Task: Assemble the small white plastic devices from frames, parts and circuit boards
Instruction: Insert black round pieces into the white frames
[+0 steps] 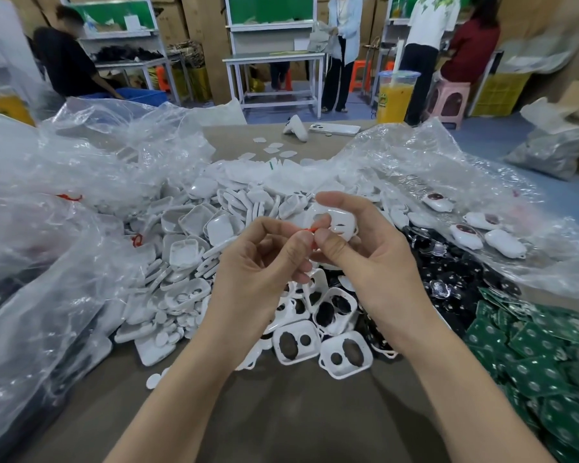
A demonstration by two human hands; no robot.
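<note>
Both hands are up over the heap of white plastic shells (194, 228), roughly above its near-right part. The right hand (365, 248) has its fingers curled round a white frame (340, 225), with the cutout face turned toward the camera. Its long axis looks roughly left-right, but the fingers cover too much of it to be sure. The left hand (264, 262) is pinching a small orange piece (310, 230) right against the frame's left edge, and the two thumbs are nearly touching.

More two-hole frames (295, 342) lie at the near edge of the heap. Just right of it there's a patch of black parts (448, 262), and further right a spread of green circuit boards (532, 355). Crinkly clear plastic bags (64, 228) crowd the heap from the left and right. A few closed-up white devices (467, 233) sit on the right-hand bag. A cup of orange drink (395, 95) stands well behind the heap.
</note>
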